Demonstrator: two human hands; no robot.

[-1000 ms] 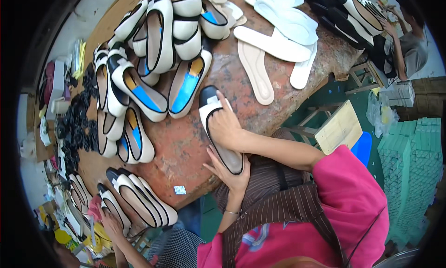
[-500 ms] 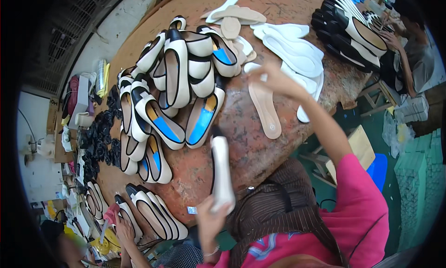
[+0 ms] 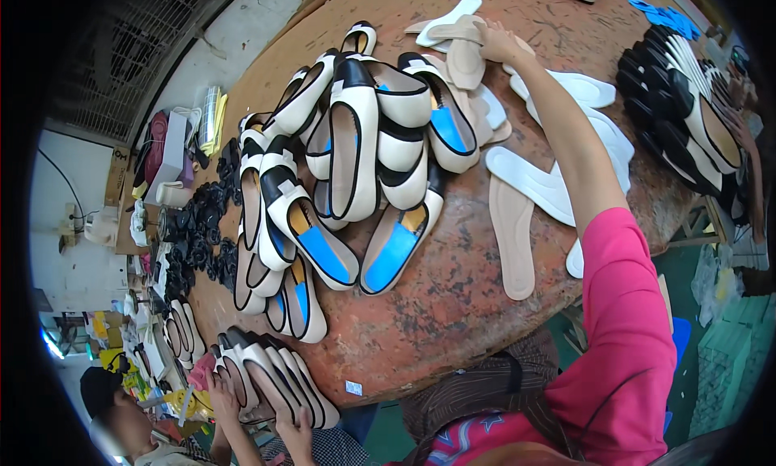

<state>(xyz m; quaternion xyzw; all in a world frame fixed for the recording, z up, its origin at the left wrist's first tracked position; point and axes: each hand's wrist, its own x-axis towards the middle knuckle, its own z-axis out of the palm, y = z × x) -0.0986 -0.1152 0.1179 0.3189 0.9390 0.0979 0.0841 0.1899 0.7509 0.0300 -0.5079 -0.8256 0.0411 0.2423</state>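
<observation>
My right hand (image 3: 497,44) reaches across the table, its fingers closed at the edge of a beige insole (image 3: 465,63) in a loose pile. My left hand (image 3: 295,435) is low on the left, its fingers against the heel end of a cream flat shoe (image 3: 317,413) with black trim, at the end of a row of such shoes. A large heap of matching shoes (image 3: 354,155) lies in the middle, several with blue patches inside. Beside it are a single beige insole (image 3: 512,244) and white insoles (image 3: 529,183), partly overlapping.
At the lower left a co-worker's hand (image 3: 224,400) is by the same row, near a pink cloth (image 3: 202,371). Black and cream shoes (image 3: 679,118) are stacked at the right, with another person beyond. Black scraps (image 3: 198,231) lie along the left; a blue glove-like item (image 3: 664,17) is far right.
My left hand has carried a shoe down and left to the row. My right hand has moved from the single insole up to the far pile. The view has shifted.
</observation>
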